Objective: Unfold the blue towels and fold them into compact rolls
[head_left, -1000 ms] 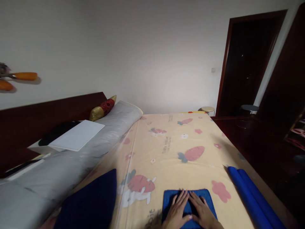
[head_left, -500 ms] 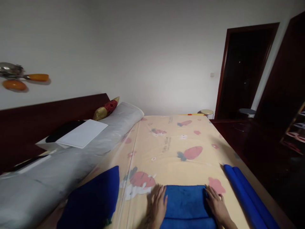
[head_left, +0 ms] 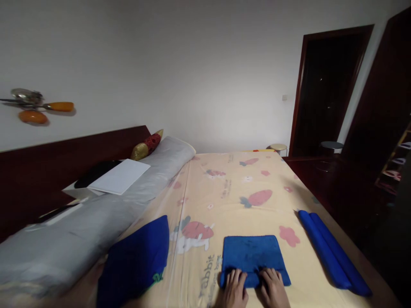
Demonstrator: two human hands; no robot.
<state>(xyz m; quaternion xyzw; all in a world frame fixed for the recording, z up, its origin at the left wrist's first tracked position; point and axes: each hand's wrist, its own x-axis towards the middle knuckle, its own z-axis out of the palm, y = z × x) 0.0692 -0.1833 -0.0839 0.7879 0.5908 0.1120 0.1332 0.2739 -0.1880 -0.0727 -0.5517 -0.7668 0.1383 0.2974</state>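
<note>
A blue towel [head_left: 253, 250], folded into a small rectangle, lies flat on the bed in front of me. Its near edge shows a narrow folded band. My left hand [head_left: 236, 288] grips that band left of the middle, fingers curled over the top and thumb at the edge. Close beside it, my right hand [head_left: 272, 287] holds the same band right of the middle in a similar way. What the fingertips do under the cloth is hidden. To the left lies a dark blue cloth [head_left: 136, 256] with a green mark at its corner.
Two blue rolls [head_left: 334, 252] lie along the bed's right side. A grey covered bolster [head_left: 112, 218] runs along the headboard [head_left: 48, 164], with a white flat board [head_left: 120, 176] on it. The bed sheet [head_left: 221, 222] has carrot and rabbit prints. Stools [head_left: 278, 147] stand beyond the bed.
Both hands have moved from the towel's left and right sides to its near edge and come closer together. The view has shifted slightly.
</note>
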